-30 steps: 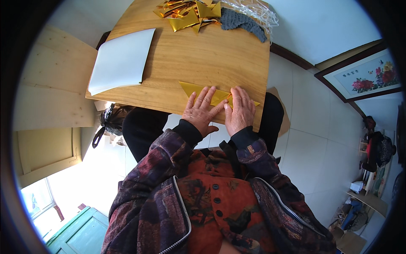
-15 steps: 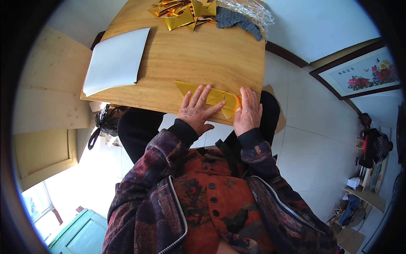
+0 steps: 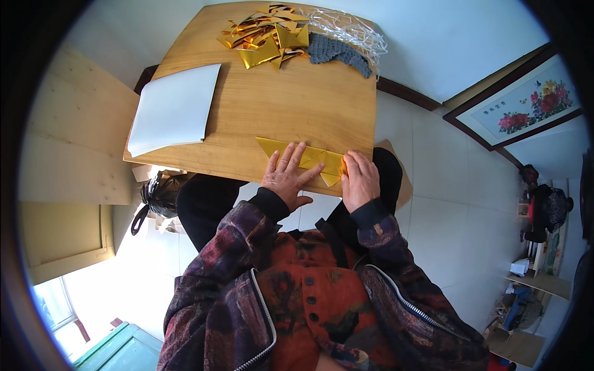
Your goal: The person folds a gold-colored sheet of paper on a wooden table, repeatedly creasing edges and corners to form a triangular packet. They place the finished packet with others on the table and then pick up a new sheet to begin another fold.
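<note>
A long folded strip of gold paper (image 3: 332,163) lies along the near edge of the wooden table (image 3: 284,102), with a pointed left end and a small flap toward me. My left hand (image 3: 286,180) presses flat on its middle with the fingers spread. At the strip's right end, my right hand (image 3: 361,181) has its fingers bent together and pinches the folded edge. The fingertips partly hide that end.
Several gold folded-paper pieces (image 3: 260,54) are heaped at the table's far side. Beside them are a grey knitted cloth (image 3: 337,52) and crumpled clear plastic (image 3: 352,29). White sheets (image 3: 176,110) are stacked at left. A black plastic bag (image 3: 162,195) sits below the left corner.
The right hand's fingers have gone from nearly straight to curled at the strip's right end. My left hand stays flat on the paper. The view has shifted, showing more of the table's far side.
</note>
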Tool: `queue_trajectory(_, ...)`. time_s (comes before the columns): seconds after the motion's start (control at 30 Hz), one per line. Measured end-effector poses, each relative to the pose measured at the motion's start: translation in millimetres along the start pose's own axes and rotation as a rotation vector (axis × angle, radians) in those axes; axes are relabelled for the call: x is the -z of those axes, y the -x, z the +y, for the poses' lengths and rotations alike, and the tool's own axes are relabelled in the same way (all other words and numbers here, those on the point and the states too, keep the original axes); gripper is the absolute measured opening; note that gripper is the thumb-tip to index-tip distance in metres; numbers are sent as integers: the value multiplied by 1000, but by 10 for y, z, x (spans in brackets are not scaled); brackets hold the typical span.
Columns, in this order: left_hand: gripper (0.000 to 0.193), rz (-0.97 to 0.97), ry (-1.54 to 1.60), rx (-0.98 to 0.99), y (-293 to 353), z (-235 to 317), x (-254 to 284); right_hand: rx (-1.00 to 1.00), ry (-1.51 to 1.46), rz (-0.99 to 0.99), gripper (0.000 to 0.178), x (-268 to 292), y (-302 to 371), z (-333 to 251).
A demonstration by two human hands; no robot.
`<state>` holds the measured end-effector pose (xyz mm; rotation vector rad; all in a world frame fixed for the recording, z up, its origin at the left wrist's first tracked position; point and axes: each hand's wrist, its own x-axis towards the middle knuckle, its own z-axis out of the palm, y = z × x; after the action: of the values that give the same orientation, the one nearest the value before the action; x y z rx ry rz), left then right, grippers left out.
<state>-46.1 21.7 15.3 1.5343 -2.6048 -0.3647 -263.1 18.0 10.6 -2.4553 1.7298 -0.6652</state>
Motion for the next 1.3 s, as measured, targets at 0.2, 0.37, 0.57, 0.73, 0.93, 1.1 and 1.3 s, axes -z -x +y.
queue_trajectory(0.2,82,33,-37,-7,-71,-159,-30,33,30,-41,54,168,231,-209)
queue_trajectory(0.37,64,73,-72,-31,-129,-310,-23,158,-50,-75,54,203,457,-383)
queue_trajectory(0.57,53,24,57,-48,-172,-426,10,203,28,-67,51,132,420,-264)
queue_trajectory(0.73,57,54,102,-83,-158,-461,11,275,19,-75,44,-16,314,-78)
queue_trajectory(0.93,53,44,174,-23,-173,-414,11,327,12,-76,40,-33,286,-25)
queue_trajectory(1.1,54,59,168,3,-186,-374,-15,383,22,-92,36,81,212,-31)
queue_trajectory(1.3,57,48,197,-13,-158,-397,37,446,-112,-243,38,229,30,24)
